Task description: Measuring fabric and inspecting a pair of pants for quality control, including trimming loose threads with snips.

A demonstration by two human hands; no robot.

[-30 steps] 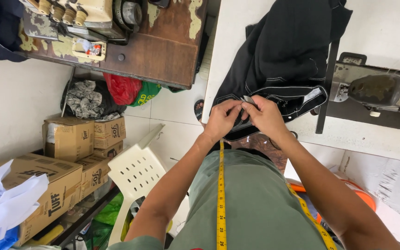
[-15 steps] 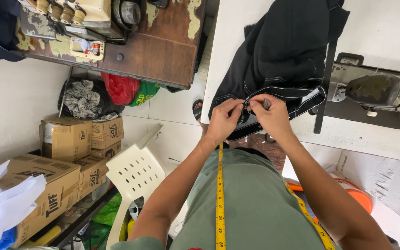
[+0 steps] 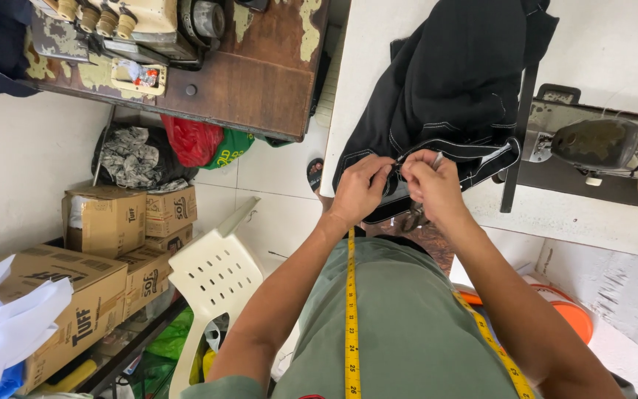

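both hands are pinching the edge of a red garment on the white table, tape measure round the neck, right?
Not quite: the garment is black, not red, as the head view shows. Both hands, left and right, do pinch its edge on the white table, tape measure round the neck.

Both hands forward, close together.
Left hand [image 3: 359, 188] and right hand [image 3: 431, 185] pinched, fingertips nearly meeting; forearms converge.

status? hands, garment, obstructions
Left hand and right hand pinching black garment hem at white table edge. Sewing machine to the right, not touching.
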